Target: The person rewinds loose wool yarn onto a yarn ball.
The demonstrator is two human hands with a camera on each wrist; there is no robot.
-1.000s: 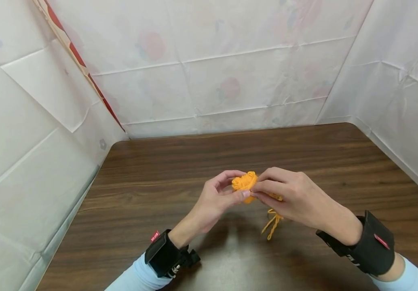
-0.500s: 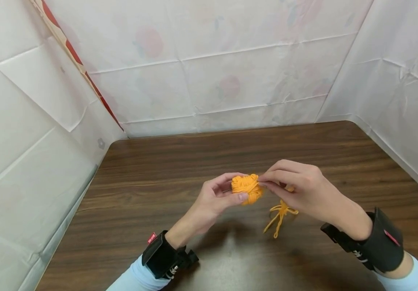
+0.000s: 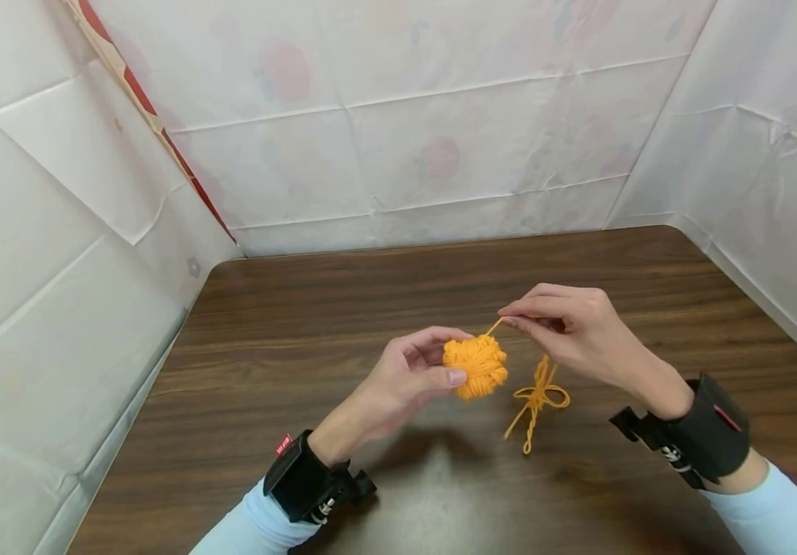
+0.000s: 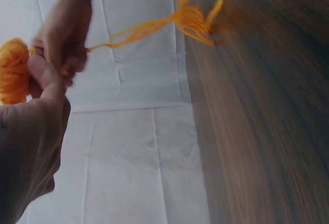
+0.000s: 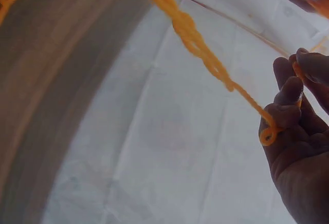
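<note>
Head view: left hand [image 3: 408, 378] gripped a small ball of orange yarn [image 3: 476, 366] between thumb and curled fingers, held above the table [image 3: 301, 324]. Right hand [image 3: 572, 335] pinched the yarn strand [image 3: 493, 327] leading off the ball; the tangled loose end [image 3: 536, 401] trailed toward the table. Judged light, soft, compressible, prone to unwinding; best held around the ball's middle, strand pinched close.

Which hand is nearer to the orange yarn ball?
The left. The left hand holds the yarn ball between thumb and fingers; the right hand is up and to its right, pinching a strand from it.
</note>
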